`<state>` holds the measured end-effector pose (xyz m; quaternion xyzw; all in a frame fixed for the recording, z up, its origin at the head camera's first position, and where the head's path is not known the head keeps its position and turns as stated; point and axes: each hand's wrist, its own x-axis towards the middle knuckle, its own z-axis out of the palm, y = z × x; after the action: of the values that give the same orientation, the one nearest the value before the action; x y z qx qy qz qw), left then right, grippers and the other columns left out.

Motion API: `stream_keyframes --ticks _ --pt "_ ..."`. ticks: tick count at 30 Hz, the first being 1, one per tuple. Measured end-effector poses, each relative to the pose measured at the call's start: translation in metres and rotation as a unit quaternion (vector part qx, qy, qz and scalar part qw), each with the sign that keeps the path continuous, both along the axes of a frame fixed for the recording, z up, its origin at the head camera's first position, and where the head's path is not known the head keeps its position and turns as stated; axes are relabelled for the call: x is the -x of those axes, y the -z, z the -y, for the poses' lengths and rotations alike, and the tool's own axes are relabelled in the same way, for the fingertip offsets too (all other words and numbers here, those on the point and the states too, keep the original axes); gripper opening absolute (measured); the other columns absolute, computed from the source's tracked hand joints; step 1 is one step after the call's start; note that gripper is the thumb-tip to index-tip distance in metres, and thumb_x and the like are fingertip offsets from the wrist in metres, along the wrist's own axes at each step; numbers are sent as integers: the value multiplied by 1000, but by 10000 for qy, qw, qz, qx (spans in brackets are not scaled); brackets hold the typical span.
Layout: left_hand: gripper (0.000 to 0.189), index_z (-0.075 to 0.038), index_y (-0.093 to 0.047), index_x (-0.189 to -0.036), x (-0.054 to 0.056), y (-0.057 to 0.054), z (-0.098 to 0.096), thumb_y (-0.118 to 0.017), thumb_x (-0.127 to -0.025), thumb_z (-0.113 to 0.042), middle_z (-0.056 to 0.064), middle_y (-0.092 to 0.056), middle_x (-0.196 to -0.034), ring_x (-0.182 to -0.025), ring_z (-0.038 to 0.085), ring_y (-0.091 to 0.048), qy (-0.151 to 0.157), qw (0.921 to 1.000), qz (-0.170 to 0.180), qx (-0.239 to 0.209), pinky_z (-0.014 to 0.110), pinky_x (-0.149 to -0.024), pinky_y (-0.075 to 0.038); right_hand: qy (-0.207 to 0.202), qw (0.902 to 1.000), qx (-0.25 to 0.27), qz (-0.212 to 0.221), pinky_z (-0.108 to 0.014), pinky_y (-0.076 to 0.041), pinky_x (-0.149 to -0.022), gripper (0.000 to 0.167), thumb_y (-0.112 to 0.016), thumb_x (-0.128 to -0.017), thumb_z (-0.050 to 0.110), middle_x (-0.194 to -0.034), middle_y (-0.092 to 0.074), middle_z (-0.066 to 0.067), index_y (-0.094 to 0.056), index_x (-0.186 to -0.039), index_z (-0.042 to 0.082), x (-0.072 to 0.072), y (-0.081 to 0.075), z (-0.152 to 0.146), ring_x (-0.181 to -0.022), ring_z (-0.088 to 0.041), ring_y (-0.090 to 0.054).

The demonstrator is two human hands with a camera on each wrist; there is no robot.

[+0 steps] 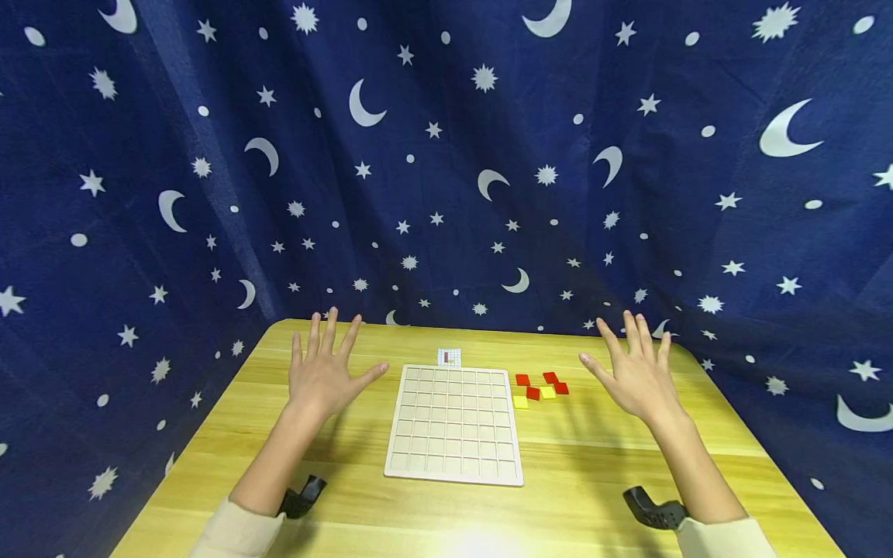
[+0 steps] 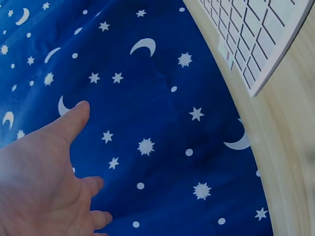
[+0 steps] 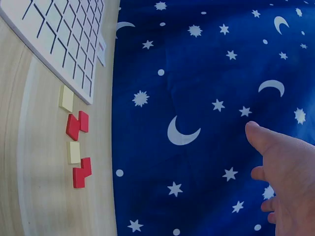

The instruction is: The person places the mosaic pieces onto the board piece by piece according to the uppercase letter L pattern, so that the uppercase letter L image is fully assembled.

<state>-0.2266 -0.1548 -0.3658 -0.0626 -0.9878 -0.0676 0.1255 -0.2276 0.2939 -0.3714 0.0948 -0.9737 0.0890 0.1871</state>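
My left hand [image 1: 324, 377] is held out with spread fingers to the left of a white square grid board [image 1: 453, 425]. On the other side my right hand [image 1: 638, 380] is raised with its fingers spread too, holding nothing. Between the board and that hand lie several small square tiles: red tiles [image 1: 533, 393] and yellow tiles [image 1: 547, 392]. In the right wrist view the red tiles [image 3: 73, 127] and pale yellow tiles [image 3: 73, 152] lie in a loose row off the board's corner. Neither hand touches the board or the tiles.
A small card with a printed grid [image 1: 449, 357] lies at the board's far edge. The wooden table [image 1: 446, 515] carries everything. A dark blue curtain [image 1: 446, 194] with moons and stars rises behind and at both sides. Each wrist wears a black strap mount [image 1: 656, 511].
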Motion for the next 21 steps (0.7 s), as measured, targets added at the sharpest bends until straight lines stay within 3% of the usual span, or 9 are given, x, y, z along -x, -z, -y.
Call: stream_keyframes --ticks 8,12,17,21 --pt "91 -22 -14 -150 -1 4 2 -44 -80 -72 16 -1 -153 -137 32 13 68 9999 -98 -96 55 -105 10 -22 9999 103 53 -61 17 -99 68 -44 -93 50 -148 -6 -28 -29 -144 8 1 3 1 -137 -38 7" --pt "89 -21 -18 -149 -1 7 5 -49 -81 -68 18 -6 -153 -138 34 8 266 9989 -237 -306 59 -105 3 -85 9988 490 -19 -62 9 -102 65 -47 -93 45 -146 -14 -30 -31 -142 6 5 7 -1 -136 -43 -2" --pt "87 -20 -18 -149 1 23 8 -54 -82 -61 18 -11 -152 -137 39 -1 573 9944 -379 -809 61 -105 -7 -143 9931 1135 -274 -63 -11 -102 57 -52 -93 38 -136 -33 -29 -41 -136 2 15 18 -4 -125 -48 -25" --pt "83 -19 -20 -149 2 40 7 -56 -84 -56 18 -14 -151 -137 41 -5 797 9846 -464 -1487 61 -104 -11 -159 9858 1608 -454 -62 -22 -98 48 -55 -93 31 -128 -45 -26 -48 -130 1 23 28 -6 -120 -47 -35"
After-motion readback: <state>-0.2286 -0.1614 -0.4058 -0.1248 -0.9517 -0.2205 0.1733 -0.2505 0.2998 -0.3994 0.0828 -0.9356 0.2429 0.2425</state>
